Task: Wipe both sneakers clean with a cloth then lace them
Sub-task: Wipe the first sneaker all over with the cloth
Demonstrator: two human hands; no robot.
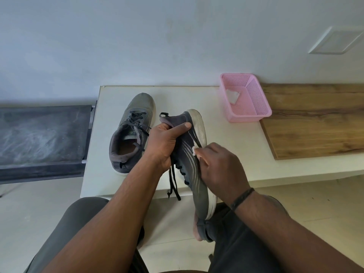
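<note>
Pale wall (137,36); white table (94,154); wood-grain board (315,123) right; dark bench (43,138) left; light floor (39,209).

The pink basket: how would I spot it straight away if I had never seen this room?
Find the white table against the wall, where a wooden board lies at the right. The pink basket stands at the table's far edge, touching that board's left end. It is the only bright-coloured thing here, a perforated plastic tub holding a small white scrap, unlike the grey sneakers nearby.
</note>
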